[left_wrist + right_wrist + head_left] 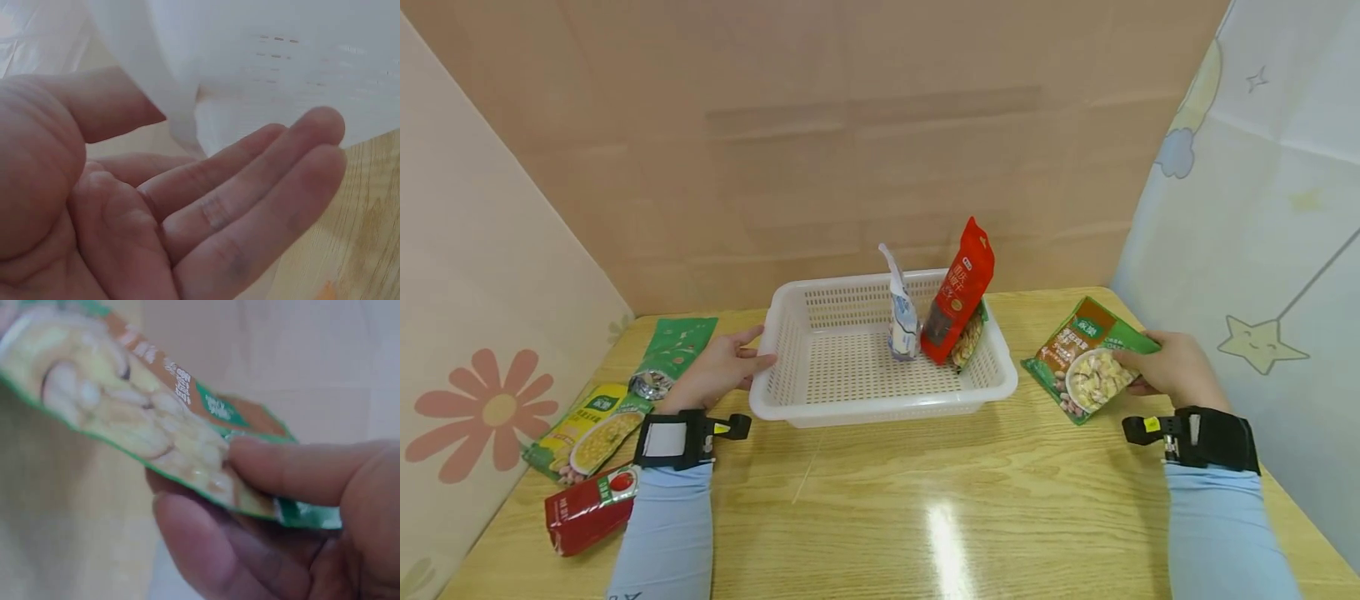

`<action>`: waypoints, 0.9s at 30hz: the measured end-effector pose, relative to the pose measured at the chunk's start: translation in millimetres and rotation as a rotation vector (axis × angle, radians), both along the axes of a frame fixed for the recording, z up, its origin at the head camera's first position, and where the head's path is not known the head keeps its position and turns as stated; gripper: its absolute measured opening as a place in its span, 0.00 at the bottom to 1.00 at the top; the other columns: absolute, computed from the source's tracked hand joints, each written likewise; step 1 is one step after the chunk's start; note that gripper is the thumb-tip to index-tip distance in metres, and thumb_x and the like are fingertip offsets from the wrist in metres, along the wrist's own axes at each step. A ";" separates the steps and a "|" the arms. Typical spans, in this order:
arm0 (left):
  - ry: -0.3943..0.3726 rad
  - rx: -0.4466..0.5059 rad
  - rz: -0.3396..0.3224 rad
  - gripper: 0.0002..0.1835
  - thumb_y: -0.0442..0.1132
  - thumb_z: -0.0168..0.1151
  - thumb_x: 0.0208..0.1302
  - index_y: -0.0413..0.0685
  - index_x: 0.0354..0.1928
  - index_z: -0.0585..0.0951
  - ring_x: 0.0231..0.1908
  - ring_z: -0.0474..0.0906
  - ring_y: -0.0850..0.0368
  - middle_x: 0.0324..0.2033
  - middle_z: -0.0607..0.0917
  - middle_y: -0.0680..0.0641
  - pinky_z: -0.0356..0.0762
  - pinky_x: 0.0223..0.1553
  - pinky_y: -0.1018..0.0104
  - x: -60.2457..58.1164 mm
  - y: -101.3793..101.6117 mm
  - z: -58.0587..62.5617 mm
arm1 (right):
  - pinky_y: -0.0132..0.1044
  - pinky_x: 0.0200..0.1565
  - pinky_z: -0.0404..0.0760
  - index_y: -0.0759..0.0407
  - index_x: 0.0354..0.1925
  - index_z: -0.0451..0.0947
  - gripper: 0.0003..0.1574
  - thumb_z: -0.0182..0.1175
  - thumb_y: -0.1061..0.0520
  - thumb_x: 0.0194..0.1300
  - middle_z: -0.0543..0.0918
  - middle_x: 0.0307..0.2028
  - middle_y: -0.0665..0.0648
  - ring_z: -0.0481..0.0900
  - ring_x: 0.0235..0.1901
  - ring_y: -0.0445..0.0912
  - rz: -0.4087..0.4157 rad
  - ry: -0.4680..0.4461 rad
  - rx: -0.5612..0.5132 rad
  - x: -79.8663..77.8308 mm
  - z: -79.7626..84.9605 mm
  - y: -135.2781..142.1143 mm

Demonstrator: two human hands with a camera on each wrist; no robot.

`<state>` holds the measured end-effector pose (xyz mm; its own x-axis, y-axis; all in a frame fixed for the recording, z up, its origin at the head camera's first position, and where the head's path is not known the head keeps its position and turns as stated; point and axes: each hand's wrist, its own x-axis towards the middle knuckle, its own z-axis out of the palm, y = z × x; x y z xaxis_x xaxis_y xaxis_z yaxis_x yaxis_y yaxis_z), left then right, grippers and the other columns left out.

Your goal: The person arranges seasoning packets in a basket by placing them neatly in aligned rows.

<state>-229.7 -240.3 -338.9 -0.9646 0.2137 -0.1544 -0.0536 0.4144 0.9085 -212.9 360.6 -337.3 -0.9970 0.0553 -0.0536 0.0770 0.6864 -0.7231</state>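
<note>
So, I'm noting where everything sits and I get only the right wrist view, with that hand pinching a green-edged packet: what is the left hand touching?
Observer: The left hand is at the left end of a white basket, touching its rim.
Operator: I can't see that basket here. Does it hold anything?
Observer: Yes, three packets towards its right end: a white one, a tall red one and, partly hidden by the red one, a third packet.
</note>
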 end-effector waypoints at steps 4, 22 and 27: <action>-0.002 0.002 -0.003 0.41 0.37 0.60 0.72 0.37 0.77 0.48 0.47 0.84 0.42 0.57 0.77 0.28 0.85 0.41 0.54 0.6 0.6 0.3 | 0.40 0.26 0.80 0.71 0.50 0.76 0.29 0.57 0.44 0.73 0.82 0.33 0.63 0.81 0.23 0.49 -0.010 0.144 0.119 6.2 15.0 -7.6; 0.238 -0.243 0.120 0.36 0.50 0.54 0.75 0.45 0.77 0.56 0.65 0.67 0.35 0.69 0.67 0.36 0.72 0.59 0.43 23.0 6.7 31.6 | 0.26 0.24 0.71 0.64 0.51 0.82 0.28 0.62 0.41 0.68 0.75 0.23 0.22 0.74 0.27 0.28 -0.242 0.460 0.048 51.3 83.7 -49.8; 0.371 -0.185 0.079 0.32 0.48 0.58 0.73 0.46 0.74 0.64 0.61 0.72 0.41 0.64 0.74 0.40 0.74 0.57 0.44 36.3 26.3 48.0 | 0.26 0.21 0.69 0.63 0.48 0.83 0.23 0.67 0.46 0.65 0.80 0.27 0.26 0.76 0.25 0.32 -0.205 0.528 -0.056 64.3 95.1 -68.5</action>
<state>-193.3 -214.0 -290.9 -0.9744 0.1379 0.1774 0.2246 0.5798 0.7832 -148.6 292.1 -242.2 -0.8585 0.2622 0.4408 -0.1769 0.6554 -0.7343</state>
